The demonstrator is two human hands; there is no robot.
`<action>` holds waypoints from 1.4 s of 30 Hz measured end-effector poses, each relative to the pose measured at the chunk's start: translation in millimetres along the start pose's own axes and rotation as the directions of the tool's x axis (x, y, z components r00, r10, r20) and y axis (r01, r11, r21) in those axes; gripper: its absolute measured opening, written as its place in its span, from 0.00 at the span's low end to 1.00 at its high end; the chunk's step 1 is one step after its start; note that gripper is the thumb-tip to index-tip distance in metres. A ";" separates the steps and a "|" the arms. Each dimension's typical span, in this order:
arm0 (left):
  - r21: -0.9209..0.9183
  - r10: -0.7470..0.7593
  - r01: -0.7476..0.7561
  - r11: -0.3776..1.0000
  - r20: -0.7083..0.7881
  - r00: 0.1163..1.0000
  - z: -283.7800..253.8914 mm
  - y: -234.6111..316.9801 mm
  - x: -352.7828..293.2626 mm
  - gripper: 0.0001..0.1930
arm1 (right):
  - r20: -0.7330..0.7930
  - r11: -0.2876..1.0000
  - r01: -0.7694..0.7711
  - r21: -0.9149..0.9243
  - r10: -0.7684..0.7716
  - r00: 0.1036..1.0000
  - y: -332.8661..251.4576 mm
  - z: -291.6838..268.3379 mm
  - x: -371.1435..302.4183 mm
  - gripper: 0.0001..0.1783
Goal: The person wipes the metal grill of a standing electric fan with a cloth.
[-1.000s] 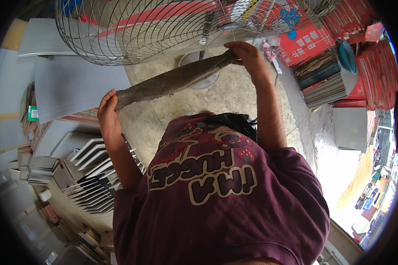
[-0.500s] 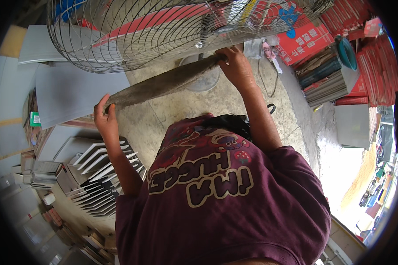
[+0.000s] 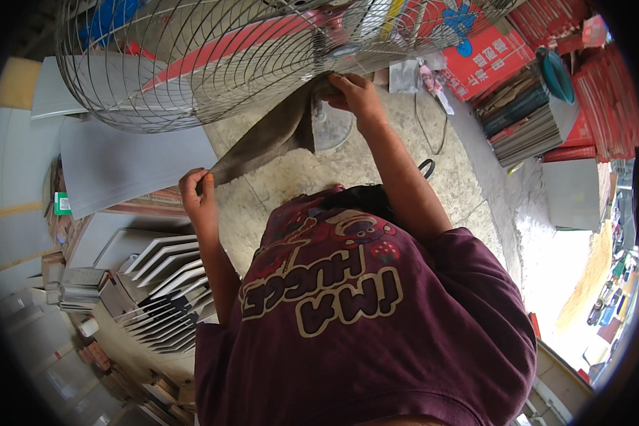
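Left hand (image 3: 197, 193): clenched around the lower left end of a brown-grey cloth (image 3: 266, 138), fingers curled tight. Cloth stretched up and to the right, hanging in a fold near its far end. Right hand (image 3: 355, 92): pinching the cloth's upper end, pressed against the wire guard of a large fan (image 3: 213, 64). Left of the hands, stacked grey panels (image 3: 160, 280). Far right, piled red boxes (image 3: 603, 78).
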State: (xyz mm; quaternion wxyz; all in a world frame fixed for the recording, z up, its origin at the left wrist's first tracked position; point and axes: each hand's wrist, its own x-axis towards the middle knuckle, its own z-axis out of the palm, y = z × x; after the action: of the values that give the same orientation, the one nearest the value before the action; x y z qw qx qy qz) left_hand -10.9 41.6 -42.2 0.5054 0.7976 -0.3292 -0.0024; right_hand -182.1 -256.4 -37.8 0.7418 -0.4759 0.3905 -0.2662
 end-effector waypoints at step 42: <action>-0.514 -0.377 0.353 0.782 0.063 0.924 29.7 44.5 4.1 0.09 | 0.006 0.961 0.190 0.200 -0.195 0.981 8.8 58.6 -5.0 0.10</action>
State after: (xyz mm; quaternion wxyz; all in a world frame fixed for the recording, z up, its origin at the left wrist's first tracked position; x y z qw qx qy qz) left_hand -41.0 3.4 -19.4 0.6970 0.6811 -0.1449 -0.1710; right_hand -135.8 -219.8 -30.0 0.7609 -0.4387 0.3045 -0.3685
